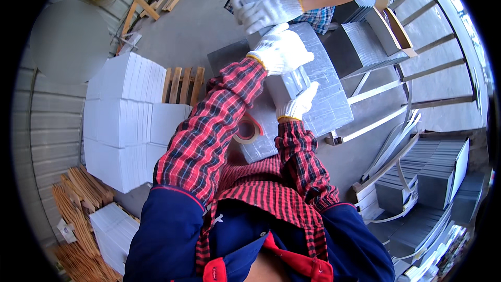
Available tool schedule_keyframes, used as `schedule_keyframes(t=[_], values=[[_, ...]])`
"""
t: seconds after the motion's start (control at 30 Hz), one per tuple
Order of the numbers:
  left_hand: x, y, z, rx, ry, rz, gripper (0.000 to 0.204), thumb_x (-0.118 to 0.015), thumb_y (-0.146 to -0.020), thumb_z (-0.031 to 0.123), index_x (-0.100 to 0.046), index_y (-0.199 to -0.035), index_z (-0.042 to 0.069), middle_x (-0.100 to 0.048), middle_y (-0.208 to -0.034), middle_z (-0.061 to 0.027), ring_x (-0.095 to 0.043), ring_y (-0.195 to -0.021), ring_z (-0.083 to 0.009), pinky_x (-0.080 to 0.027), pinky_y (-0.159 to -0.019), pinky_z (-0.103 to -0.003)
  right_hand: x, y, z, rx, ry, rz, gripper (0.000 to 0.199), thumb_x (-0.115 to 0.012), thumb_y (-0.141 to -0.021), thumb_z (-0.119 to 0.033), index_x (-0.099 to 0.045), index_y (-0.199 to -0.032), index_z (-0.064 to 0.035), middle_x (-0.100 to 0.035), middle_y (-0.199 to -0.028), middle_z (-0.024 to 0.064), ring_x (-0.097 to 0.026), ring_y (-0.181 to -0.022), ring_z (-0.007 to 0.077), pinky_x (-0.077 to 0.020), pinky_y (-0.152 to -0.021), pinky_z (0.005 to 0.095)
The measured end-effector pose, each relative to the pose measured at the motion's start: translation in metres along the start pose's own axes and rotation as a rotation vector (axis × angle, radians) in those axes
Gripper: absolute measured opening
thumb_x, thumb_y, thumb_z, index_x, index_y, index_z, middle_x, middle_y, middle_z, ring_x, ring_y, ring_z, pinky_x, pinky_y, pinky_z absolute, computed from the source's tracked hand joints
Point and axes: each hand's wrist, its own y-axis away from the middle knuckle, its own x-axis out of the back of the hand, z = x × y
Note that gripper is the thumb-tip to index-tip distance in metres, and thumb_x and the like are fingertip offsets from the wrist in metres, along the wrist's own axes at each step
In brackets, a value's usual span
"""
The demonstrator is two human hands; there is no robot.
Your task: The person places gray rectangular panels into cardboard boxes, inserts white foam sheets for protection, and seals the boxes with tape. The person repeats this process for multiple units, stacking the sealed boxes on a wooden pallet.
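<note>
Concrete floor [182, 31] w/ corrugated wall at far left. Left side: stacks of white sheets [122, 120] on a wooden pallet [182, 84], bundles of thin wood strips [78, 203] near them. Centre: a worktable w/ a big grey wrapped block [326, 99], and a tape roll [248, 129] lying at its near-left edge. Left hand [281, 51], white glove, is pressed down flat on top of a smaller grey wrapped bundle [284, 89] that sits on the block. Right hand [298, 105], also gloved, grips the bundle's near end from below, fingers curled on it. Far side: co-worker's gloved hands [269, 10] are closed on the bundle's far end. Right: open cartons of grey sheets [365, 42]; more grey stacks [433, 177] near right.
</note>
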Motion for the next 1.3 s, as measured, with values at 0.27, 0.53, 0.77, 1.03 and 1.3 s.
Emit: schedule_keyframes(t=[0.27, 0.53, 0.77, 1.03, 1.3], values=[[0.002, -0.007, -0.007, -0.163, -0.035, 0.079, 0.022, -0.058, -0.087, 0.027, -0.074, -0.099, 0.021, -0.072, -0.101, -0.0036, -0.064, -0.101, -0.0241, -0.042, -0.1, -0.051, 0.011, -0.017, 0.02, 0.207, 0.129, -0.149, 0.033, -0.051, -0.102, -0.03, -0.071, -0.112, -0.0052, -0.069, -0.109, 0.0092, -0.063, -0.105, 0.0227, -0.0471, -0.097, 0.0371], [0.0, -0.012, -0.007, -0.149, -0.034, 0.121, 0.019, -0.059, -0.084, 0.023, -0.072, -0.097, 0.02, -0.069, -0.095, -0.0007, -0.062, -0.097, -0.0232, -0.04, -0.1, -0.049, -0.006, -0.018, 0.008, 0.486, 0.572, -0.089, 0.035, -0.042, -0.102, -0.023, -0.07, -0.116, -0.007, -0.069, -0.117, 0.0134, -0.062, -0.114, 0.0294, -0.0432, -0.104, 0.0366], [0.006, -0.014, -0.001, -0.102, 0.031, 0.058, 0.018, -0.06, -0.088, 0.021, -0.074, -0.097, 0.013, -0.071, -0.101, -0.0067, -0.061, -0.105, -0.0298, -0.042, -0.097, -0.046, 0.044, -0.033, -0.048, 0.876, 1.533, -0.61, 0.031, -0.045, -0.099, -0.025, -0.061, -0.122, -0.0128, -0.066, -0.115, 0.0144, -0.064, -0.099, 0.0357, -0.0526, -0.087, 0.0461], [0.011, -0.027, 0.042, 0.472, -0.293, 0.078, 0.038, -0.06, -0.094, 0.036, -0.066, -0.125, 0.015, -0.052, -0.143, -0.0114, -0.04, -0.138, -0.0354, -0.028, -0.115, -0.051, 0.444, -0.207, -0.174, 0.228, 2.018, -0.955, 0.058, -0.042, -0.1, -0.056, -0.064, -0.127, -0.0104, -0.067, -0.122, 0.0165, -0.061, -0.115, 0.0376, -0.0459, -0.101, 0.0468], [-0.045, 0.02, 0.118, 1.155, 0.142, 0.367, 0.054, -0.048, -0.103, 0.041, -0.048, -0.144, 0.006, -0.034, -0.156, -0.0219, -0.035, -0.143, -0.0363, -0.031, -0.115, -0.045, 0.638, -0.198, -0.448, 0.038, 2.335, -0.277, 0.031, -0.064, -0.086, -0.031, -0.072, -0.103, -0.0069, -0.072, -0.103, 0.0194, -0.07, -0.095, 0.0366, -0.0562, -0.084, 0.0438]])
